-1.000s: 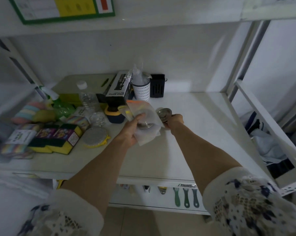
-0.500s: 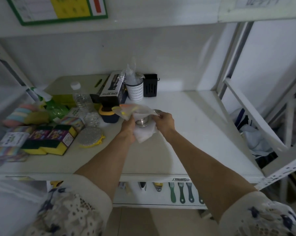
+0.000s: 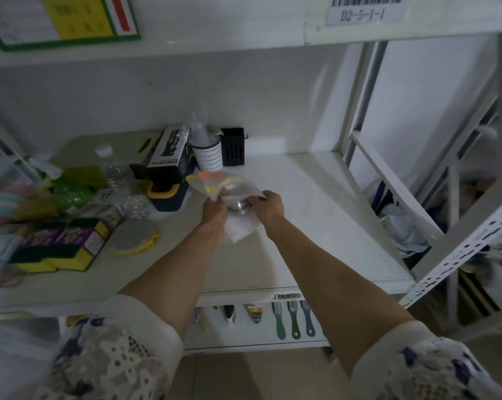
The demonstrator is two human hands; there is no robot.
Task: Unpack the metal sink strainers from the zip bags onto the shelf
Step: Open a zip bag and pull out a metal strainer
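Returned from the shelf [image 3: 316, 215], both hands [image 3: 215, 210] [image 3: 268, 206] grip the zip bag [image 3: 232, 192], orange seal up-left.

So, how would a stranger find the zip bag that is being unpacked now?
Look at the white shelf, near its middle, where both hands meet. The zip bag is the clear pouch held between the left hand and right hand. Only it has an orange strip and a metal strainer inside.
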